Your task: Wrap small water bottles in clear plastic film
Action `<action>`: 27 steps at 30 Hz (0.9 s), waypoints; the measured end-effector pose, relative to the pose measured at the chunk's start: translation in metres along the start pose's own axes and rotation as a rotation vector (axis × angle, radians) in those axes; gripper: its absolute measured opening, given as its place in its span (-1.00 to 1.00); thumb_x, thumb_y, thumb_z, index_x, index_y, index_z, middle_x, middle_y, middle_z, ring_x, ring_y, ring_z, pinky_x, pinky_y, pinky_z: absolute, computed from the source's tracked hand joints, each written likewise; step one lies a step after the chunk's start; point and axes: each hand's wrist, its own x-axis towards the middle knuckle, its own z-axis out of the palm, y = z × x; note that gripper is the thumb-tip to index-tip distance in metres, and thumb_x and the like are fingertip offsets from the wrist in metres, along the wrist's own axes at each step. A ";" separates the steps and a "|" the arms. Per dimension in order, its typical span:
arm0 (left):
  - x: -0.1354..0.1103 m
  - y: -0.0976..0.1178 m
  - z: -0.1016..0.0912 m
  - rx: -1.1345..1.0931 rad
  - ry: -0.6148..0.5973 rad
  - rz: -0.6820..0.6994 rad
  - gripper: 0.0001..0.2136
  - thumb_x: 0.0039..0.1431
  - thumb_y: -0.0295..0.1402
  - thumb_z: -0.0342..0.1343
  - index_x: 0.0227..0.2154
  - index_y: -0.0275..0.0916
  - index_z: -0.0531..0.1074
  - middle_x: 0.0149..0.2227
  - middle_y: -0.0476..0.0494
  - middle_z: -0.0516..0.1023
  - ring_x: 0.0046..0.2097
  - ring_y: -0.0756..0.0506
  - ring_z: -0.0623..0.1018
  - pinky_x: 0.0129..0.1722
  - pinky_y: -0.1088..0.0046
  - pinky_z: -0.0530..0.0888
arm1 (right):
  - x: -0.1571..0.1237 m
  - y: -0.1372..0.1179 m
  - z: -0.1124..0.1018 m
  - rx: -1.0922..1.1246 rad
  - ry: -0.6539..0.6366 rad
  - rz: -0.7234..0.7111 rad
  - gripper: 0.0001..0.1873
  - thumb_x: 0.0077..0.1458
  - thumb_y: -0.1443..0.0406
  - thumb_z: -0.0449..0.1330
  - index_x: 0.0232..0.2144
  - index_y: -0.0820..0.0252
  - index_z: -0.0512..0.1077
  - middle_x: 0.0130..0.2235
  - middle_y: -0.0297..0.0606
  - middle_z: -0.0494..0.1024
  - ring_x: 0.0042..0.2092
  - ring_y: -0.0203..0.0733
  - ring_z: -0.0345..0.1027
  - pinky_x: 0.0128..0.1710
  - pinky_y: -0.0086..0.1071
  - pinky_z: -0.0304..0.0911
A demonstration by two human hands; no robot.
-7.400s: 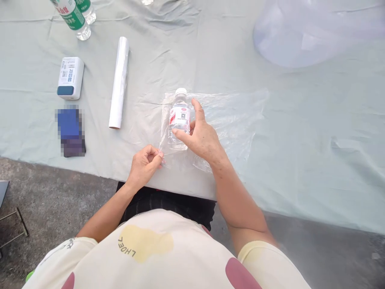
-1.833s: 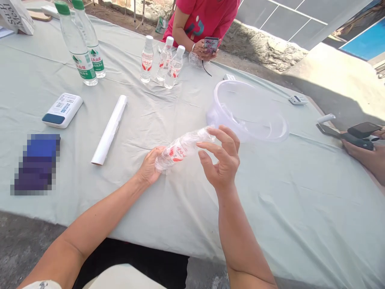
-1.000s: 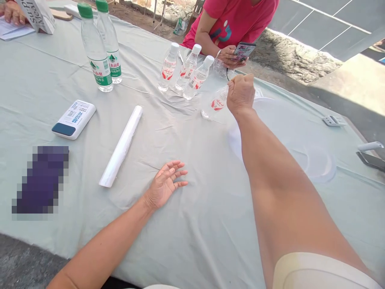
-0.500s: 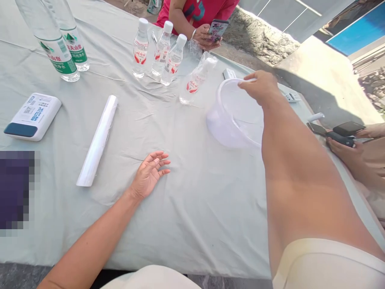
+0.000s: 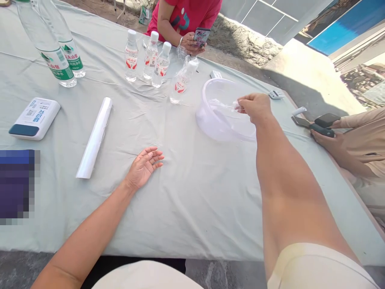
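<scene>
My right hand (image 5: 255,107) reaches over a pale translucent plastic basin (image 5: 209,122), its fingers pinched on a crumpled piece of clear plastic film (image 5: 234,105). Part of the film trails inside the basin. My left hand (image 5: 144,166) rests on the cloth-covered table (image 5: 192,200), palm partly up, fingers loosely apart and holding nothing. To its left lies a white roll of plastic film (image 5: 94,138), set at a slant. A small water bottle with clear film around it (image 5: 180,84) stands just left of the basin.
Several small capped bottles (image 5: 131,58) stand near the far edge, with two larger green-label bottles (image 5: 61,70) at the left. A white boxy device (image 5: 36,118) lies at left. A person holding a phone (image 5: 201,37) is across; another person's hands (image 5: 327,136) are at right.
My right hand has moved from the basin's rim to above its inside and now pinches clear film. My left hand stays resting on the table. The view has shifted slightly.
</scene>
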 end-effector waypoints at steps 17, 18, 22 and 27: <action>-0.022 0.003 0.011 0.313 -0.042 -0.268 -0.60 -0.05 -0.35 0.44 -0.10 -0.21 0.55 -0.22 -0.15 0.62 -0.34 -0.06 0.59 -0.30 0.36 0.53 | -0.294 0.001 0.088 0.831 -1.093 0.306 -0.65 0.08 -0.01 0.34 -0.32 0.15 0.52 -0.24 -0.21 0.56 -0.34 -0.23 0.47 -0.35 -0.30 0.43; -0.023 0.002 0.013 0.349 -0.023 -0.245 -0.65 -0.07 -0.37 0.44 -0.17 -0.23 0.56 -0.29 -0.10 0.60 -0.38 -0.03 0.57 -0.32 0.39 0.51 | -0.294 0.003 0.088 0.817 -1.091 0.320 -0.62 0.11 -0.04 0.31 -0.28 0.15 0.52 -0.19 -0.18 0.57 -0.33 -0.24 0.48 -0.39 -0.33 0.42; -0.025 0.000 0.019 0.423 0.017 -0.127 -0.79 -0.12 -0.38 0.43 -0.42 -0.24 0.52 -0.46 0.02 0.50 -0.47 0.03 0.50 -0.41 0.46 0.44 | -0.295 0.003 0.086 0.710 -0.867 0.348 -0.53 0.13 -0.12 0.25 -0.34 0.16 0.42 -0.21 -0.17 0.58 -0.32 -0.24 0.48 -0.47 -0.42 0.37; -0.034 -0.008 0.034 0.638 -0.029 0.037 -0.85 -0.03 -0.32 0.39 -0.48 -0.23 0.54 -0.42 -0.06 0.58 -0.39 -0.04 0.54 -0.36 0.42 0.45 | -0.300 0.002 0.093 0.728 -0.676 0.285 -0.54 0.02 -0.06 0.36 -0.18 0.12 0.49 -0.13 -0.21 0.58 -0.18 -0.17 0.49 -0.34 -0.36 0.41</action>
